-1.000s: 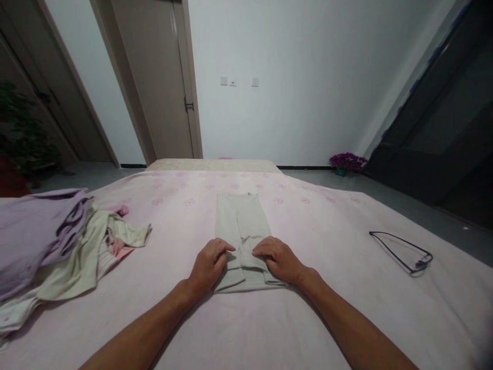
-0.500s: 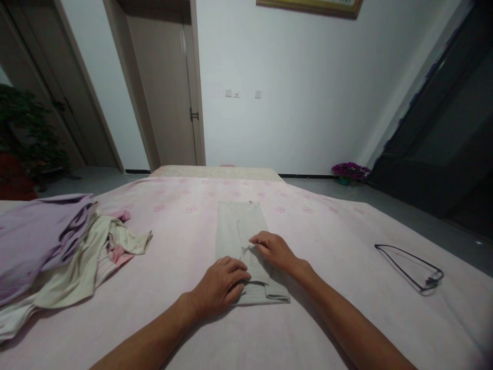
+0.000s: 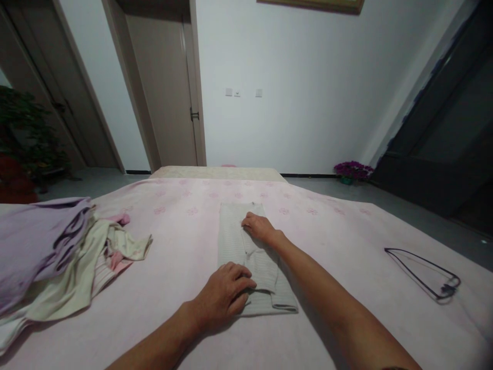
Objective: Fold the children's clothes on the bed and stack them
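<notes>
A pale grey-green garment point(image 3: 262, 267) with fine ribbing lies folded into a long, narrow shape in front of me. My left hand point(image 3: 228, 289) rests on its near left part, palm down, fingers spread loosely over the cloth. Farther up, the fingers of my right hand point(image 3: 259, 226) are pinched together at the edge of the folded-over layer. That layer runs along the middle of the garment, down to a loose hem by my left fingers. Part of the upper right side is hidden under my right hand and forearm.
The garment lies on a pink flowered bed cover point(image 3: 177, 246). To the left is a heap of clothes, with a lilac piece point(image 3: 42, 241) over a cream one point(image 3: 82, 267). A black wire hanger-like frame point(image 3: 421, 272) lies at the right. Beyond stand a door point(image 3: 162, 87) and purple flowers point(image 3: 353, 169).
My right hand has moved away from me along the fold, from the garment's middle towards its far end. The folded-over layer now lies flatter. My left hand stays near the same spot.
</notes>
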The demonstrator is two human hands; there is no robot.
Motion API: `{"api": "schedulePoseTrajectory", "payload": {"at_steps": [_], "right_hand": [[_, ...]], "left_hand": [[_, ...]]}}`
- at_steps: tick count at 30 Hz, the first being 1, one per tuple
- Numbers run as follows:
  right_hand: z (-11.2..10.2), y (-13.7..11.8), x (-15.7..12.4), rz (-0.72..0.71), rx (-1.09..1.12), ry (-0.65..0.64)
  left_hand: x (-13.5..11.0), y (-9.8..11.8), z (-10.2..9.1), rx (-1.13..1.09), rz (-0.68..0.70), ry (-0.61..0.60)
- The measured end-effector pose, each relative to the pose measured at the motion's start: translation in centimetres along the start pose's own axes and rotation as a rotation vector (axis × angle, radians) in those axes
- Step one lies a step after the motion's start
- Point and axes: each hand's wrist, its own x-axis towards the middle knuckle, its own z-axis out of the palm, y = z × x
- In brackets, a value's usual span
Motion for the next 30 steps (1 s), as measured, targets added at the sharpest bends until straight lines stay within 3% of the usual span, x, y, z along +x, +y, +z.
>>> {"api": "schedulePoseTrajectory", "payload": {"at_steps": [7, 12, 20, 26, 30], "right_hand": [[0.7, 0.0, 0.7, 0.14, -0.041, 0.09], [1.5, -0.5, 1.0, 0.185, -0.034, 0.082], [0.1, -0.5, -2.1, 0.183, -0.02, 0.159], [2.1, -1.8, -5.1, 0.031, -0.01, -0.06], [2.2, -1.8, -5.2, 0.058, 0.019, -0.096]], "left_hand": [[0.0, -0.2, 0.1, -0.016, 0.004, -0.015], [0.0, -0.1, 0.0, -0.023, 0.013, -0.011], [-0.2, -0.7, 0.8, -0.088, -0.018, 0.072], [0.0, -0.4, 0.9, -0.066, -0.003, 0.076], [0.0, -0.2, 0.7, -0.052, -0.003, 0.062]]}}
